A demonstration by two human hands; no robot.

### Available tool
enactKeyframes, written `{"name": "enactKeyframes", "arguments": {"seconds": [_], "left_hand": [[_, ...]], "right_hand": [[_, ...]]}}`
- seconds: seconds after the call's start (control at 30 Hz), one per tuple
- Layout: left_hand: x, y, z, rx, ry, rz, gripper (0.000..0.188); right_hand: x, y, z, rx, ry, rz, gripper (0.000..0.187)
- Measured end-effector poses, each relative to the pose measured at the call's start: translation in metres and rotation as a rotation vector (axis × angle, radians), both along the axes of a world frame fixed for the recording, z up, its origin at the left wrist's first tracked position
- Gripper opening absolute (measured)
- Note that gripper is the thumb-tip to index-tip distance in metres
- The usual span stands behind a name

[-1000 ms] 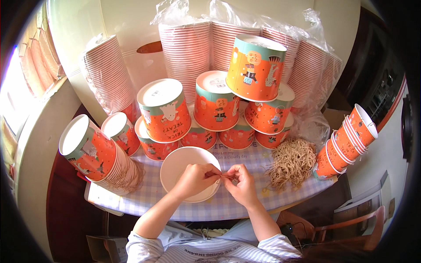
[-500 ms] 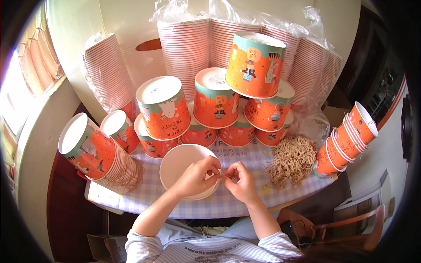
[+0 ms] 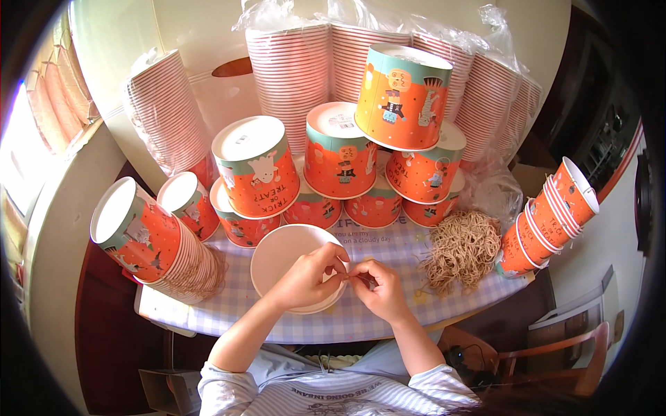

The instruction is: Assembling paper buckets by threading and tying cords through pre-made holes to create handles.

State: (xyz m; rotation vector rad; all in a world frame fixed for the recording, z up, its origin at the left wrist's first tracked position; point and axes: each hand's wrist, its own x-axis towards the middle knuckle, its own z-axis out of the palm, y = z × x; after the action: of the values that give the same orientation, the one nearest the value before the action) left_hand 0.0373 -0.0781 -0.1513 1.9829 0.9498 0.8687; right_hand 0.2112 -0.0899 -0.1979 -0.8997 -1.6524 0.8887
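A white-lined paper bucket (image 3: 267, 258) stands on the table in front of me, its open mouth facing up. My left hand (image 3: 316, 277) is over its right part, thumb and forefinger pinched together. Just right of the rim, my right hand (image 3: 380, 286) is also pinched, its fingertips meeting those of the left. Between them is a short bit of thin tan string, mostly hidden by the fingers. A tangled heap of the same tan string (image 3: 463, 251) lies to the right of my right hand.
Orange and green paper buckets (image 3: 255, 166) stand upside down in a pyramid behind. Tall bucket stacks in plastic (image 3: 288, 87) rise at the back. A leaning stack with strings (image 3: 163, 239) lies left; another nested stack (image 3: 544, 225) tilts right. A checked tablecloth (image 3: 229, 312) covers the table.
Both hands keep their pinch at nearly the same spot. The right fingers have curled slightly closer together. The whole view has shifted a little.
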Motion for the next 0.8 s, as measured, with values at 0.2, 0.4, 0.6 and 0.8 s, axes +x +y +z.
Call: {"name": "enactKeyframes", "arguments": {"seconds": [0.2,0.4,0.6,0.8], "left_hand": [[-0.001,0.000,0.001,-0.041,0.014,-0.005,0.026],[-0.001,0.000,-0.001,-0.060,0.016,-0.007,0.027],[-0.002,0.001,-0.005,-0.101,-0.034,-0.002,0.024],[0.000,0.003,-0.010,0.091,0.127,0.000,0.014]], "right_hand": [[0.001,-0.003,0.001,-0.005,0.012,0.006,0.013],[0.003,0.001,0.002,0.212,-0.082,0.002,0.016],[0.002,0.000,0.001,0.219,-0.115,-0.081,0.010],[0.002,0.000,-0.004,0.135,-0.058,-0.138,0.006]]}}
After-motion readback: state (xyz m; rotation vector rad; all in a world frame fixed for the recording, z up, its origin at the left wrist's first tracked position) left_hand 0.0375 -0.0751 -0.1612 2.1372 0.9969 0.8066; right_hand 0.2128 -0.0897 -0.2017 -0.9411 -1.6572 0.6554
